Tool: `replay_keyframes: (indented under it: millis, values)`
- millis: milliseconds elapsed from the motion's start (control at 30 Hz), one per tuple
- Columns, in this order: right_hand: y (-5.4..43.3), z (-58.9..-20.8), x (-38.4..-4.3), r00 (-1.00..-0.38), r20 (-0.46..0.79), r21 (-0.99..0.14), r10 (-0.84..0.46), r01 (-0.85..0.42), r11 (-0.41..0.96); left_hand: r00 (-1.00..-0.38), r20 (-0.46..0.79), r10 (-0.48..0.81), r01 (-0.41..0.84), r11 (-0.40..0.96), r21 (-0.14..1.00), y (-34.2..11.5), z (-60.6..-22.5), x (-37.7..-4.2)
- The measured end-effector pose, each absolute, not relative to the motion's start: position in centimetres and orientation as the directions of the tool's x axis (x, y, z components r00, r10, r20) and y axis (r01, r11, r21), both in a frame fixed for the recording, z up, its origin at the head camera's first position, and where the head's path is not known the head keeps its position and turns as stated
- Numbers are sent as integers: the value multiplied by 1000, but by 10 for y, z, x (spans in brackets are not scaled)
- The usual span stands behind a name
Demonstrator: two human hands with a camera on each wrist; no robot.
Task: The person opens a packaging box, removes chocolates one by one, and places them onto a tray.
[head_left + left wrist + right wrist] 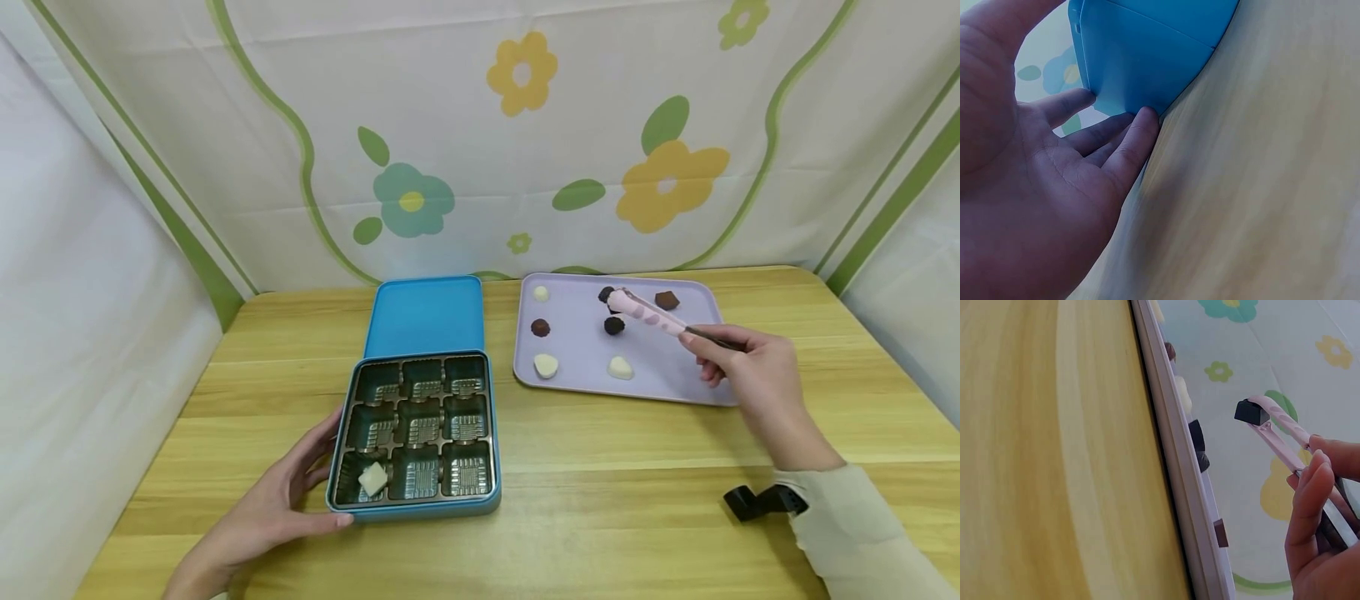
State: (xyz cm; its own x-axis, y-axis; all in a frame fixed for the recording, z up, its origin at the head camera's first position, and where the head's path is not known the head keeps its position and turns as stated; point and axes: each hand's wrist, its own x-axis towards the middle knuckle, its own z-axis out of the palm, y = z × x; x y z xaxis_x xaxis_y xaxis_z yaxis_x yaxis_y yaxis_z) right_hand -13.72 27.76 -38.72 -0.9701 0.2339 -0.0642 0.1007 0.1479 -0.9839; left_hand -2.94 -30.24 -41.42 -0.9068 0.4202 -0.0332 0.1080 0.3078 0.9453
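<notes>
My right hand [750, 371] holds pink-tipped tongs [648, 314] over the lilac tray [570, 383]. Between the tong tips, the right wrist view shows a dark chocolate [1252, 412] lifted clear of the tray. Beneath are a round dark chocolate [613, 326] and another dark piece [606, 294], partly covered by the tongs. My left hand [273, 500] touches the blue tin [420, 508] at its left side, with the thumb by its front left corner. A white chocolate [372, 479] lies tilted in the front left compartment of the tin's divided insert.
Behind the tin lies its blue lid [426, 312]. The tray also bears white chocolates [546, 365] and brown ones [667, 300]. A flowered cloth [480, 167] stands along the table's back edge. A black device [765, 502] sits by the right wrist.
</notes>
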Motion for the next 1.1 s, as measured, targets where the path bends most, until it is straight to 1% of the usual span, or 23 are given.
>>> replay_keyframes:
  millis: [200,467,800,1100]
  values:
    - [288,-390,-139,-961,-69,-993,267,93,78,-907,-37,419,103,308,946,-301,-413,-29]
    - [308,-391,-140,-941,-96,-989,324,128,79,-914,-68,401,74,328,942,-303,-414,-29]
    - [327,-393,-140,-926,-118,-992,359,127,1,-915,-79,396,64,337,939,-303,-414,-29]
    - [338,-394,-140,-909,-153,-985,388,170,9,-914,-73,399,67,325,943,-301,-411,-29]
